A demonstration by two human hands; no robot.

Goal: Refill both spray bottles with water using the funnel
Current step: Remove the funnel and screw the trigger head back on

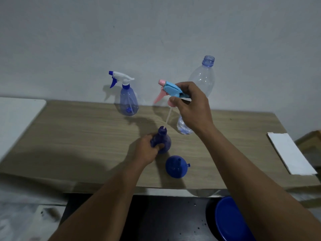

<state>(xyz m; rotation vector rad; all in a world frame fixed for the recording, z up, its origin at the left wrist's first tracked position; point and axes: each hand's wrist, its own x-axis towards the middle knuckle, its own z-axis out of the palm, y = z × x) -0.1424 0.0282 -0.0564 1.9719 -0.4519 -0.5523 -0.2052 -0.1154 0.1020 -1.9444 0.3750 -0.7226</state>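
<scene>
Looks down on a wooden table point(69, 136) set against a plain grey wall. Grips, with the left hand point(147, 150), the neck of a dark blue spray bottle point(165, 143) standing upright near the middle of the table, fingers curled round it, mouth uncapped. Holds up, in the right hand point(192, 106), a pale blue and pink trigger head point(172, 90), pinched between thumb and curled fingers, above and a little behind that bottle. Trails a thin white dip tube point(168, 117) down from the head, tip right at the bottle's open mouth; cannot tell whether inside or just clear of it. Shows a blue funnel point(175, 166) resting wide end down, spout up, just beside the gripped bottle on the near side, untouched. Shows a second spray bottle point(128, 101), clear blue with a white and blue trigger screwed on, upright at the back left by the wall, well apart from both hands. Shows a tall clear plastic bottle point(203, 79), capless, upright behind the right hand, a little water at its base. Shows a white sheet point(291, 153) at the table's right edge and a round blue object point(229, 220) below the front edge.
</scene>
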